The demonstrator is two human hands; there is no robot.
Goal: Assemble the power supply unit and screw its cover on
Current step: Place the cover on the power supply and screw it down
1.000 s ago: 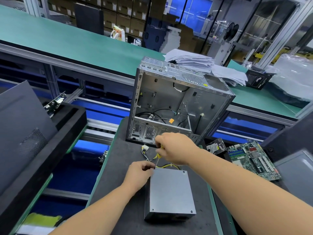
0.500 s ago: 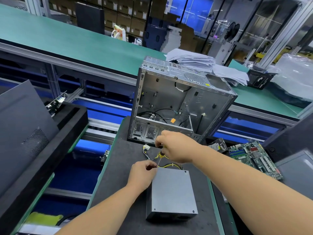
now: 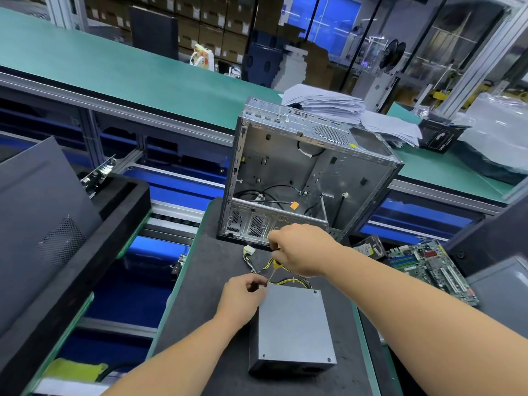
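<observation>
Power supply unit (image 3: 293, 324) lies flat on the dark bench (image 3: 200, 281), grey cover up, just in front of the open computer case (image 3: 308, 178). Right hand (image 3: 303, 251) is wrapped round a screwdriver (image 3: 273, 271) with a yellow collar, shaft angled down to the unit's far left corner. Left hand (image 3: 243, 294) pinches at the tip there, likely steadying a screw; the screw itself is too small to see. Risks, as I judge them: the tilted shaft could cam out and skid across the cover or jab the left fingertips; the screw could drop and roll off the bench edge; the yellow and black cable bundle (image 3: 285, 281) lies right beside that corner and could get nicked or trapped under the cover lip; the unit isn't pinned, so a downward push may slide it. Containers: the case stands open toward the camera, holding only loose black wires and an orange tag, no boards. Black tray (image 3: 120, 201) on the left, contents hidden. Motherboard (image 3: 428, 267) lies at right, outside the case.
</observation>
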